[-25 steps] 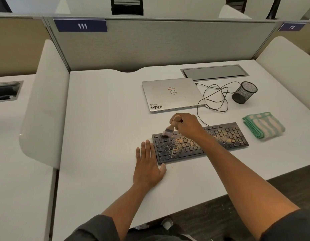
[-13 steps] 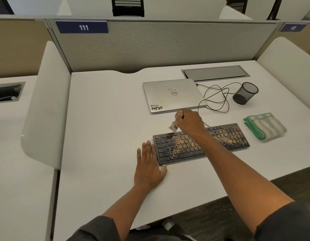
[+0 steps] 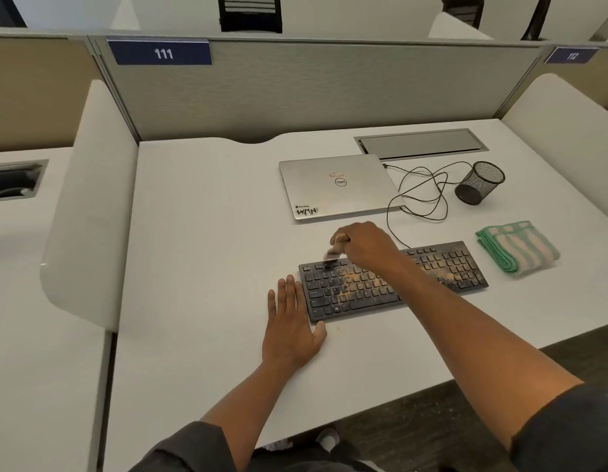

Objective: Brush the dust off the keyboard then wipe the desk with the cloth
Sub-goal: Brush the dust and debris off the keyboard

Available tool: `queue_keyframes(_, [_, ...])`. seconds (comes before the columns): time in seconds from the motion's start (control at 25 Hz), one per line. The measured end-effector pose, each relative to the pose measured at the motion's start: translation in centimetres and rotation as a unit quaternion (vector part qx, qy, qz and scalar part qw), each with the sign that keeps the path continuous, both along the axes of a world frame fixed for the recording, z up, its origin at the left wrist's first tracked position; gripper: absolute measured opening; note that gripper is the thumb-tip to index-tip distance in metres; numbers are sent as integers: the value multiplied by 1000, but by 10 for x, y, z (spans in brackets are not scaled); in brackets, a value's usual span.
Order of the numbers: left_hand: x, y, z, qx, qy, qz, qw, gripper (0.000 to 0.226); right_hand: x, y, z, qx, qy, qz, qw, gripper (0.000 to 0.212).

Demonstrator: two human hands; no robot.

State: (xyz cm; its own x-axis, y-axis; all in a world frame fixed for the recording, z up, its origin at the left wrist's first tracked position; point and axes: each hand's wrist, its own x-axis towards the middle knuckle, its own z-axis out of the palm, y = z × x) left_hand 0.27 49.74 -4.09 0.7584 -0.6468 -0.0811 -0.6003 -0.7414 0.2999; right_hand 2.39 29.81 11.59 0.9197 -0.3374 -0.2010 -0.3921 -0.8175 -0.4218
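While left hand (image 3: 290,330) lies flat on worktop (image 3: 200,253), right hand (image 3: 365,247) grips brush (image 3: 333,255) on dusty keyboard (image 3: 442,270).

Even soft light, wide-angle edge warp, brush (image 3: 332,253) motion-blurred.

a count of what is sitting on the desk

one black keyboard (image 3: 432,267) is lying on one white desk (image 3: 200,233), and one silver laptop (image 3: 333,187) is sitting closed behind it. one mesh cup (image 3: 479,187) is lying tipped, one folded striped cloth (image 3: 517,248) is resting at the right, and one black cable (image 3: 421,195) is looping between them. two hands are showing: one left hand (image 3: 290,321), and one right hand (image 3: 367,245) holding one brush (image 3: 333,253). two numbered signs (image 3: 161,52) are hanging on the partitions.
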Motion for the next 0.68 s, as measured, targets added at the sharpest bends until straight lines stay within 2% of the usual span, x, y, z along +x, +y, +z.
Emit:
queue_keyframes(0.24, [0,0,-1,1,-4,-1,1000,93,-19,-13,3,-41,55,38,997,25])
queue_keyframes(0.44, [0,1,-1,1,-7,-2,1000,93,-24,-6,-6,-1,2,33,999,24])
queue_keyframes(0.68, [0,0,-2,-7,-6,-1,1000,93,-41,-7,-21,36,3,34,999,28])
